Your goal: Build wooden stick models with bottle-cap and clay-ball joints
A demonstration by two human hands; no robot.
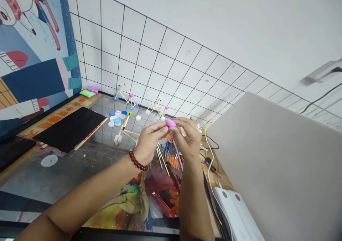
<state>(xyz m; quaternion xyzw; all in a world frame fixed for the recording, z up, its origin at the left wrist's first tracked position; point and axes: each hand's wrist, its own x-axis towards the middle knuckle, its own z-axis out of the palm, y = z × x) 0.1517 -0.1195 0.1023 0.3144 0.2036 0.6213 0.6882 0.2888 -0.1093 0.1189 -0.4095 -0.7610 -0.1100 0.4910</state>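
Both my hands are raised over the glass-topped table (66, 169) and meet on a small pink lump of clay (171, 123). My left hand (149, 141), with a dark red bead bracelet (137, 161) on its wrist, pinches the lump's left end. My right hand (188, 137) pinches its right end with thumb and forefinger. Under the hands lie several thin wooden sticks (161, 159) and a small blue tool (167, 147).
Stick-and-clay models (124, 95) (157, 109) stand by the tiled wall. Bottle caps (117, 118) and a stick frame (124, 128) lie nearby. A black board (71, 127) lies at left, green and pink clay packs (89, 91) beyond. A large white board (278, 169), cables (211, 152) and a white device (235, 212) are at right.
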